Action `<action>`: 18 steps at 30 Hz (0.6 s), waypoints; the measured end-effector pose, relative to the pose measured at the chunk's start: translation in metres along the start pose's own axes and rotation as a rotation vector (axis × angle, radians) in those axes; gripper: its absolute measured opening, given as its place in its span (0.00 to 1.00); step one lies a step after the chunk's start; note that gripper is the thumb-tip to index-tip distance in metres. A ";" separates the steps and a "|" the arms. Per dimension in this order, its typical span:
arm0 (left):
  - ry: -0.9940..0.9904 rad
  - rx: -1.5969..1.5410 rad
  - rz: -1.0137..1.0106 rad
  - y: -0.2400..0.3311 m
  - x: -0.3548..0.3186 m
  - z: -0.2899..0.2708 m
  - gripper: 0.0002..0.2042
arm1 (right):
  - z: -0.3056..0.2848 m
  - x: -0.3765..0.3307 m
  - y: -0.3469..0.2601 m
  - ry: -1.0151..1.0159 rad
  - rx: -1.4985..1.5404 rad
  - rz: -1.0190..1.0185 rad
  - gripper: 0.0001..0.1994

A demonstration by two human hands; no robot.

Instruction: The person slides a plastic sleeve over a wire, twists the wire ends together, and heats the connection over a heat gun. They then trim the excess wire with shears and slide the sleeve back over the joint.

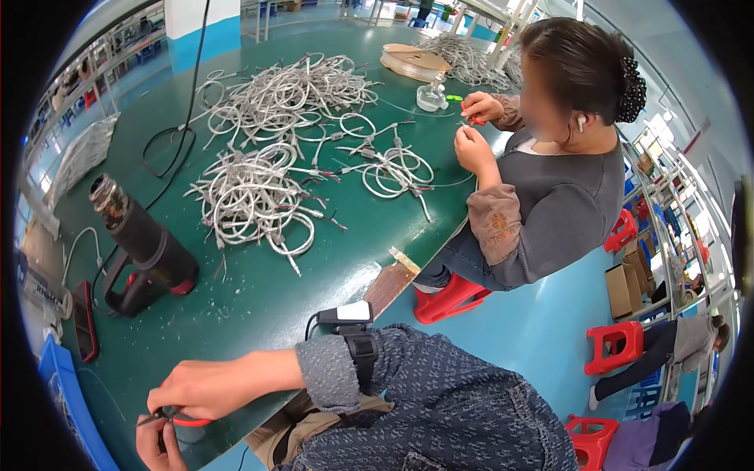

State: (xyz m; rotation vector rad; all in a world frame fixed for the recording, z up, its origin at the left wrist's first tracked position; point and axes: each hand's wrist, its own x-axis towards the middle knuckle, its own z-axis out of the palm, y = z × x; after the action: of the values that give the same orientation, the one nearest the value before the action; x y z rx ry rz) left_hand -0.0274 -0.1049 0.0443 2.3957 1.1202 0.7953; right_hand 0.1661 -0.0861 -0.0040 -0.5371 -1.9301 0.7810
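Observation:
At the lower left, my right hand (200,388) is closed around a small cutting tool with a red handle (191,421). Its dark blades (159,416) lie close to the fingers of my left hand (161,446). My left hand is pinched closed right at the blades; whatever its fingertips hold is too small to make out. A thin clear strand (110,392) shows on the table beside my hands. Both hands are over the near edge of the green table (259,314).
Piles of white cables (294,94) cover the table's middle. A black heat gun (149,243) stands nozzle up, near a phone (85,322) and blue bin (67,408). At the right, a co-worker (550,188) holds red-handled cutters (473,118). A spool (414,61) lies at the back.

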 end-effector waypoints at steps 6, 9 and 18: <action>-0.128 0.208 0.062 0.014 0.012 -0.001 0.05 | 0.010 -0.003 0.009 0.169 -0.092 -0.089 0.10; -0.224 0.150 -0.006 0.011 0.019 -0.001 0.05 | 0.012 -0.007 0.014 0.163 -0.116 -0.057 0.08; -0.276 -0.005 -0.093 0.003 0.023 0.004 0.05 | 0.015 -0.007 0.015 0.231 -0.012 -0.038 0.07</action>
State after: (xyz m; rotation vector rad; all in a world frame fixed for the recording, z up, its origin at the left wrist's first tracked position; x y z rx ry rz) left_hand -0.0119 -0.0892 0.0505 2.3407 1.1040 0.4199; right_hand 0.1565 -0.0841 -0.0242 -0.5701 -1.7274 0.6534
